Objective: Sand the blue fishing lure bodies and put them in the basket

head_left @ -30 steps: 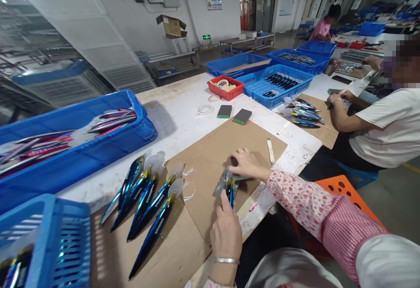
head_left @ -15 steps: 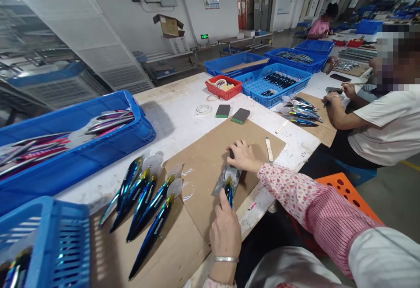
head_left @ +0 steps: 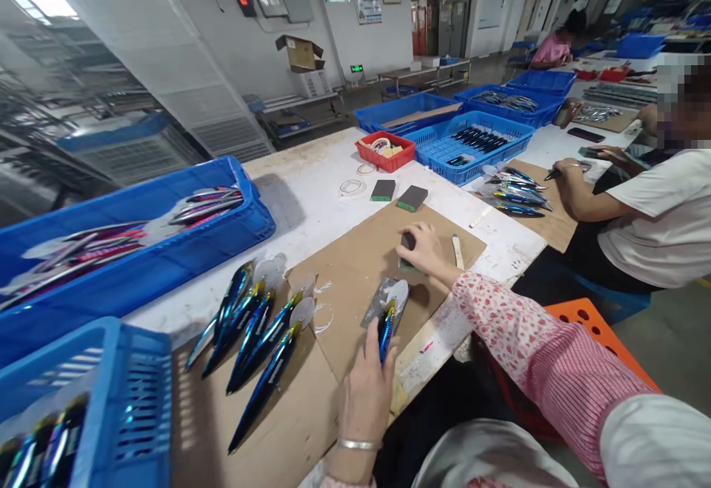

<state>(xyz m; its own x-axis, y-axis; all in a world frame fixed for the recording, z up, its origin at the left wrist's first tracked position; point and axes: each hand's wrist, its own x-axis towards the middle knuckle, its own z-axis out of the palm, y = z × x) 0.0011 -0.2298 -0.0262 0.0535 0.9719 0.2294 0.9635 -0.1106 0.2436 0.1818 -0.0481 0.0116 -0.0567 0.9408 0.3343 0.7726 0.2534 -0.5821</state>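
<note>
My left hand (head_left: pixel 364 393) is closed round a blue fishing lure (head_left: pixel 386 331) with a yellow head and a clear round lip. Under the lure's head lies a small grey sheet (head_left: pixel 378 301), partly covered. Farther back, my right hand (head_left: pixel 426 251) grips a dark sanding block (head_left: pixel 408 245), its fingers over the top and sides. A brown cardboard sheet (head_left: pixel 338 281) spreads beneath both hands. To the left, several blue lures (head_left: pixel 266 384) rest side by side on cardboard, lips pointing away from me. A white-handled tool (head_left: pixel 457 252) sits beside my right wrist.
Two more sanding blocks (head_left: pixel 412 197) lie behind the cardboard, near a red basket (head_left: pixel 387 151). At the left stand a deep blue bin (head_left: pixel 222 247) of lures and a light-blue basket (head_left: pixel 141 399). A co-worker (head_left: pixel 655 206) sits at the right, handling a lure.
My right hand has lifted the sanding block off the grey sheet and away from the lure. My left hand has tilted the lure, and the camera view has shifted slightly.
</note>
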